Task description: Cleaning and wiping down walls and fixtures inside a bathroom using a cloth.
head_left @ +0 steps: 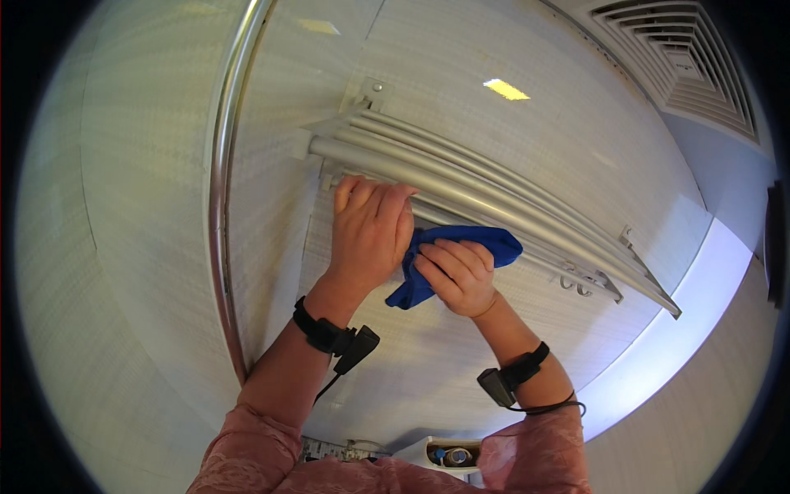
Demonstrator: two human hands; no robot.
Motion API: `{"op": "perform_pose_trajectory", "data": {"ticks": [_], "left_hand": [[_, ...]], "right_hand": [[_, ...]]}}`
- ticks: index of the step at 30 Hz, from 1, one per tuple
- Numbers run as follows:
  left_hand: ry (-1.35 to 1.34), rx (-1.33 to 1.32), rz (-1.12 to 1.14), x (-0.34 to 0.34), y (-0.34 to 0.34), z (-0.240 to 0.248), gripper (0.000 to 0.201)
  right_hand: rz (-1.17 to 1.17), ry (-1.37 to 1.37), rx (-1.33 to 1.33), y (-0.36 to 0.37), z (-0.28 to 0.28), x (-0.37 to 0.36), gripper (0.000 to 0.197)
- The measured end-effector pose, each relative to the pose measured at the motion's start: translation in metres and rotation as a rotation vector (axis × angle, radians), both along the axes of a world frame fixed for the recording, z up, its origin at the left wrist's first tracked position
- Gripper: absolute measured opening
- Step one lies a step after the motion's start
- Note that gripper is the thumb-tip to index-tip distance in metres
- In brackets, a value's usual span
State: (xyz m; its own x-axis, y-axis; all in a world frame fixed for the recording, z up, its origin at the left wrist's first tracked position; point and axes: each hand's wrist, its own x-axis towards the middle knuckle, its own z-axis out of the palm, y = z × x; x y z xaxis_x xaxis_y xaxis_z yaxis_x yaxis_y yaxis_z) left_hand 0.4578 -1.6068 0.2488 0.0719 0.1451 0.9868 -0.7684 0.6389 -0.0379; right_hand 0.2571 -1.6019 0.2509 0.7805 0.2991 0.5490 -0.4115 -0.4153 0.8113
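Observation:
A silver metal towel rack [494, 198] with several parallel bars is fixed to the pale wall. My left hand [370, 230] is closed at the left end of its lower bar, fingers curled over it; the bar runs behind the hand. Just to the right, my right hand [462, 276] grips a blue cloth [494, 240] against the same lower bar. Part of the cloth hangs below, between both hands, and its left edge meets my left hand. My right fingertips are bent over the cloth.
Left of the rack stands a vertical shiny metal pole [222, 156]. Small hooks [574, 282] hang under the rack's right part. A square ceiling vent [683, 62] is at upper right. Below, near my body, is a white open-topped tank [420, 451] with blue fittings inside.

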Motion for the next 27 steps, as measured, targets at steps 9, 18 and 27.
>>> {"op": "perform_pose_trajectory", "data": {"ticks": [9,18,27], "left_hand": [[0.014,-0.009,0.008,0.0,0.004,0.004,0.012],[0.037,-0.023,0.006,0.004,0.001,0.001,0.01],[0.038,0.013,0.072,-0.008,-0.006,0.0,0.014]], "right_hand": [[-0.302,-0.053,0.031,-0.029,-0.005,-0.075,0.035],[-0.32,-0.571,0.002,-0.024,-0.017,-0.059,0.027],[-0.253,-0.601,0.123,-0.031,0.01,0.044,0.037]]}}
